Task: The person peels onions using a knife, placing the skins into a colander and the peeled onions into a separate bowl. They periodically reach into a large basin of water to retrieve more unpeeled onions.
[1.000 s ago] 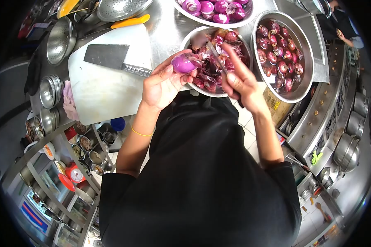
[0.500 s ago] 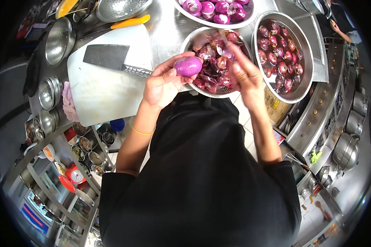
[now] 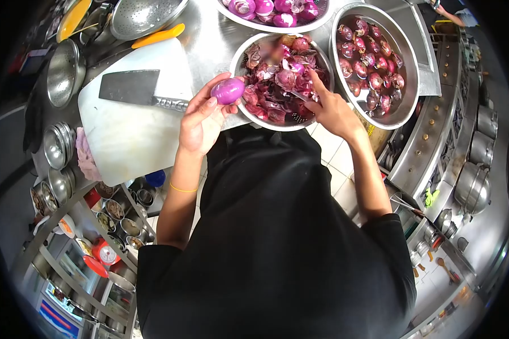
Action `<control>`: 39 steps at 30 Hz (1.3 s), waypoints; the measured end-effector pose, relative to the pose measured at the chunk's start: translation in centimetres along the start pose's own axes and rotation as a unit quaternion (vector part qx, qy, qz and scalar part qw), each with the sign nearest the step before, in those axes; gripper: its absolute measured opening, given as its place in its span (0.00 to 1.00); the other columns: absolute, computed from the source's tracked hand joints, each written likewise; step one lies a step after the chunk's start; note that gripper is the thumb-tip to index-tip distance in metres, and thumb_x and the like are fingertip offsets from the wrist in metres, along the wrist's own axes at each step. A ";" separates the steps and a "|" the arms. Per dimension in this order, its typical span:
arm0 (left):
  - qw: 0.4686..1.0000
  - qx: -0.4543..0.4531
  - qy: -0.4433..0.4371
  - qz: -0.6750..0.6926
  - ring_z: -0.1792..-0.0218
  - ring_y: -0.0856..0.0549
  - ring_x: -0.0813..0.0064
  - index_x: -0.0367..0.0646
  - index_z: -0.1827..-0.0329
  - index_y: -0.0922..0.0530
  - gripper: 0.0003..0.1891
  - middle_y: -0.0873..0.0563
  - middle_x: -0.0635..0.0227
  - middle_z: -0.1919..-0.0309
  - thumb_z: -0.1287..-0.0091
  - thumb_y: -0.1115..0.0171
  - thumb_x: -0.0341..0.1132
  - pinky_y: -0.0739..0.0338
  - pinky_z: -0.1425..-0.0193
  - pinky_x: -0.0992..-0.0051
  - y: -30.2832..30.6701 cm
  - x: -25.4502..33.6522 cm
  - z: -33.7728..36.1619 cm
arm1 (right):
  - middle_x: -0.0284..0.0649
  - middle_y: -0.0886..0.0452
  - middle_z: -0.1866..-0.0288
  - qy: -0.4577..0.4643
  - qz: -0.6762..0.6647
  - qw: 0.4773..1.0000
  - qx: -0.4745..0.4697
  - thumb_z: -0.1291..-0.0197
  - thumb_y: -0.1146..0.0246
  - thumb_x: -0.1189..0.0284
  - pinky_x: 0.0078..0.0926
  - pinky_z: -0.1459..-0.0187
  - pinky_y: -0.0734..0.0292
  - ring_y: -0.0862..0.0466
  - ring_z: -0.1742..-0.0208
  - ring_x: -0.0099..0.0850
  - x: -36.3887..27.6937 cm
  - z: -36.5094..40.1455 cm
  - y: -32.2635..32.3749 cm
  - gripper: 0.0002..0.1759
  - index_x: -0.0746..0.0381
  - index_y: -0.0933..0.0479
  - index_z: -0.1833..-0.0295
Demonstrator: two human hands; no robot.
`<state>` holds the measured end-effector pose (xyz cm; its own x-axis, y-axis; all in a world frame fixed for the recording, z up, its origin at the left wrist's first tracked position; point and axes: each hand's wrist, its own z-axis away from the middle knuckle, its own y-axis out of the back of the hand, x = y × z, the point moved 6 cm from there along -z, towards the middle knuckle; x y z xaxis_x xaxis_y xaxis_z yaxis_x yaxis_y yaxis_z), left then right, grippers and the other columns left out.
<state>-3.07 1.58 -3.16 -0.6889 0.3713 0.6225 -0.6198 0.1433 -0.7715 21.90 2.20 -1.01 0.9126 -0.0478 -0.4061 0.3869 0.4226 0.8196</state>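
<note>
We see the onion shifted out to the bowl's left rim since half a second ago, the left hand's fingers and thumb clamped on it. The right hand grips a knife over the bowl's peels. Left of the bowl lies a cleaver; right, a basin.

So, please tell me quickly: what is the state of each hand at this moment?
Left hand: holding a peeled purple onion in the fingers.
Right hand: closed on a knife, index finger extended.
</note>
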 end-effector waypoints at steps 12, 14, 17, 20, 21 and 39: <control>0.999 0.001 -0.022 -0.044 0.44 0.24 0.69 0.33 0.31 0.37 0.29 0.28 0.52 0.36 0.34 0.42 0.32 0.29 0.43 0.71 -0.9 -0.1 -0.4 | 0.56 0.18 0.67 0.141 0.021 0.989 0.043 0.39 0.46 0.76 0.45 0.61 0.25 0.17 0.61 0.50 -1.9 1.0 0.3 0.27 0.50 0.32 0.33; 0.998 -0.003 -0.022 -0.055 0.44 0.24 0.69 0.33 0.30 0.39 0.29 0.30 0.50 0.35 0.34 0.43 0.33 0.30 0.42 0.70 -0.8 -0.3 -0.4 | 0.52 0.22 0.45 0.038 -0.008 0.998 -0.059 0.35 0.50 0.78 0.43 0.44 0.29 0.24 0.41 0.50 -1.1 0.4 -1.2 0.27 0.48 0.33 0.31; 0.999 -0.003 -0.020 -0.050 0.44 0.24 0.69 0.33 0.30 0.39 0.30 0.30 0.51 0.35 0.33 0.43 0.33 0.30 0.42 0.71 -0.7 -0.5 -0.2 | 0.52 0.21 0.75 0.186 -0.072 0.975 0.093 0.33 0.51 0.74 0.42 0.71 0.26 0.19 0.75 0.45 -1.1 0.2 -1.6 0.26 0.50 0.35 0.30; 0.999 0.005 -0.015 -0.042 0.44 0.25 0.69 0.33 0.30 0.39 0.30 0.30 0.51 0.35 0.34 0.43 0.33 0.30 0.42 0.71 -0.7 -0.6 0.0 | 0.41 0.28 0.82 -0.094 -0.380 0.913 -0.113 0.28 0.55 0.72 0.30 0.80 0.30 0.25 0.84 0.32 0.9 0.2 -3.2 0.22 0.55 0.36 0.30; 0.999 0.007 -0.017 -0.038 0.44 0.25 0.69 0.33 0.30 0.39 0.30 0.30 0.51 0.35 0.34 0.43 0.33 0.30 0.42 0.71 -0.6 -0.7 0.0 | 0.37 0.31 0.83 -0.119 -0.459 0.871 -0.126 0.27 0.57 0.71 0.25 0.83 0.33 0.29 0.85 0.27 1.2 0.6 -3.1 0.21 0.57 0.36 0.32; 1.000 0.005 0.002 0.013 0.48 0.20 0.65 0.32 0.33 0.36 0.27 0.23 0.54 0.43 0.35 0.42 0.29 0.28 0.41 0.69 -1.3 -1.5 -1.3 | 0.35 0.21 0.79 -0.032 -0.309 0.949 -0.059 0.30 0.48 0.70 0.18 0.83 0.35 0.25 0.84 0.20 0.6 -0.5 -0.7 0.11 0.65 0.24 0.58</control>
<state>-0.76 2.06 -3.27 -0.7036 0.3782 0.6017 -0.6051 0.1251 -0.7862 22.13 2.36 -2.04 0.5248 -0.3722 -0.7656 0.8359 0.3954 0.3808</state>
